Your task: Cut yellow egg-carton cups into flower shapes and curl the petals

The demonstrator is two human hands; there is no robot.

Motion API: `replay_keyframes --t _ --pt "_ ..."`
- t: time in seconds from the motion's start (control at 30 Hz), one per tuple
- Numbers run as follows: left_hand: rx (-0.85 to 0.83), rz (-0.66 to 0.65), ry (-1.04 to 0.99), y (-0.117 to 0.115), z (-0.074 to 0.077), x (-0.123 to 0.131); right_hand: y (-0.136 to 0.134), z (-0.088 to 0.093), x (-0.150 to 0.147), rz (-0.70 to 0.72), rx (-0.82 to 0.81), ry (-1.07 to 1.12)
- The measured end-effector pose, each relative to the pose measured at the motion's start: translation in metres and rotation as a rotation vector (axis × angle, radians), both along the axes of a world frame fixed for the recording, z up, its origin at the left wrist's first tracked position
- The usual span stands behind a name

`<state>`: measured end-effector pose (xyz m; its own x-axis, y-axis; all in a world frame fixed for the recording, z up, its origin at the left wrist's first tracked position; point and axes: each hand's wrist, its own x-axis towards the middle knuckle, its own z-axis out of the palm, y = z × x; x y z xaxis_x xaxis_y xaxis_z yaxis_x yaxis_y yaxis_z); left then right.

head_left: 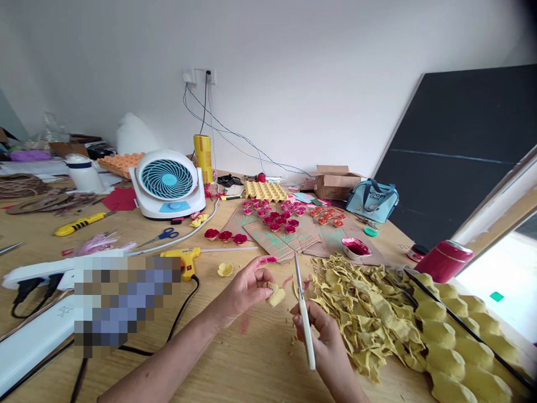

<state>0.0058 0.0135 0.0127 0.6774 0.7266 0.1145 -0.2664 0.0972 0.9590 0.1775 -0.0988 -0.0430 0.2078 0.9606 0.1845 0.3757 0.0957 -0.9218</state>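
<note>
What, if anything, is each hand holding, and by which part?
The left hand pinches a yellow egg-tray cutout by one edge; the right hand holds white-handled scissors by the handle.

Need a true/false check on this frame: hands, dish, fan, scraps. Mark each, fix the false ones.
1. The right hand holds the white scissors. True.
2. The left hand grips the glue gun. False: the left hand holds a yellow piece; the glue gun lies apart from it.
3. The fan stands left of the box. True.
4. The dish's contents are green. False: the dish holds something red.
5. The scraps lie right of the right hand. True.
</note>
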Motion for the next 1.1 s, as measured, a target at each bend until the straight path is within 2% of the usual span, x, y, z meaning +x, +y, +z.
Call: replay_keyframes --t 0.17,0.37,0.77,1.1 --pt "0.005 -0.043 -0.006 0.001 -0.004 0.000 -0.004 0.006 0.000 0.023 -0.020 0.093" --pt "0.009 -0.013 0.008 0.003 -0.003 0.000 -0.003 0.013 -0.005 0.052 -0.031 -0.023" --pt "0.048 0.050 0.007 0.008 -0.006 -0.001 -0.003 0.001 -0.002 0.081 0.058 -0.431" --pt "0.093 0.021 0.016 0.010 -0.010 -0.001 -0.002 0.003 -0.002 0.097 0.144 -0.529"
